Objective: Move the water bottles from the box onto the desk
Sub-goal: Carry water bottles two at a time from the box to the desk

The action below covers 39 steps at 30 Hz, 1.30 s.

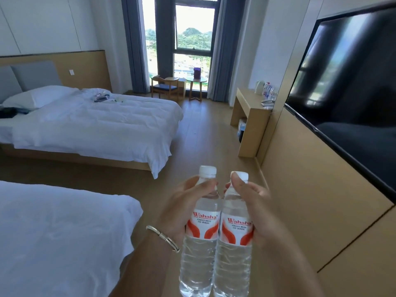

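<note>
Two clear water bottles with red and white labels stand upright side by side in front of me. My left hand (180, 209), with a metal bangle on the wrist, grips the left bottle (199, 249) around its neck and label. My right hand (255, 213) holds the right bottle (233, 254), thumb up by the white cap. The wooden desk (248, 106) stands far ahead against the right wall, with several water bottles (269, 91) and a kettle (259, 87) on it. No box is in view.
Two white beds lie to the left, one near (53, 232), one farther (96, 123). A wood floor aisle (205, 133) runs between them and the right wall with its large dark TV (347, 88). A chair (165, 87) and round table (196, 82) stand by the window.
</note>
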Each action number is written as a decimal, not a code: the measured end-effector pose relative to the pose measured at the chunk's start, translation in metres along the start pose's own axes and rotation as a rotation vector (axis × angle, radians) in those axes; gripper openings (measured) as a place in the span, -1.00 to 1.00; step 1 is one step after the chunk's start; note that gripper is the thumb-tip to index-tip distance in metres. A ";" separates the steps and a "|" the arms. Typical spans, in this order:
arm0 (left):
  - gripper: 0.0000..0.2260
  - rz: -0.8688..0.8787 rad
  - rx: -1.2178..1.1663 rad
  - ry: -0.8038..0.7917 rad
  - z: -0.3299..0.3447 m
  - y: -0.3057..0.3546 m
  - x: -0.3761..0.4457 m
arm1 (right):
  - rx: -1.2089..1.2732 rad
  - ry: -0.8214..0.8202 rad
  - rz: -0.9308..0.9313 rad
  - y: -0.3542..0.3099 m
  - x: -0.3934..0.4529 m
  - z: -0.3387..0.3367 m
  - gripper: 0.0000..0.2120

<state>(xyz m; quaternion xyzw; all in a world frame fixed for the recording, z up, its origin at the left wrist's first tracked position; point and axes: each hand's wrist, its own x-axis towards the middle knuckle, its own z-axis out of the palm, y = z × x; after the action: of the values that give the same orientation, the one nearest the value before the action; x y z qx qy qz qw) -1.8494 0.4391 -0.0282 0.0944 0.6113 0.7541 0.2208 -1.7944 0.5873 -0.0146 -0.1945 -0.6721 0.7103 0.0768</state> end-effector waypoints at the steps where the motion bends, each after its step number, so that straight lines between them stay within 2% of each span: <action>1: -0.73 -0.002 -0.005 -0.002 -0.004 0.004 0.020 | -0.008 -0.001 0.003 -0.006 0.020 0.003 -0.61; 6: -0.71 0.022 -0.010 0.009 -0.028 0.027 0.109 | -0.028 -0.019 -0.001 -0.027 0.108 0.021 -0.55; 15: -0.67 0.007 -0.042 0.021 -0.055 0.048 0.206 | -0.029 -0.045 -0.014 -0.045 0.209 0.046 -0.50; 23: -0.80 -0.003 -0.018 0.075 -0.073 0.054 0.285 | -0.045 -0.066 -0.001 -0.055 0.291 0.062 -0.50; 29: -0.64 0.028 -0.007 0.066 -0.079 0.065 0.371 | -0.044 -0.083 -0.013 -0.068 0.376 0.061 -0.50; 39: -0.59 0.085 0.007 0.097 -0.082 0.103 0.526 | -0.014 -0.137 -0.060 -0.104 0.543 0.060 -0.48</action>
<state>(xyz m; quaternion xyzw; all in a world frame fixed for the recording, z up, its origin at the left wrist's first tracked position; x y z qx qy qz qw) -2.3708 0.5870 -0.0157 0.0845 0.6192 0.7645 0.1582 -2.3283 0.7419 -0.0045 -0.1255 -0.6863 0.7146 0.0505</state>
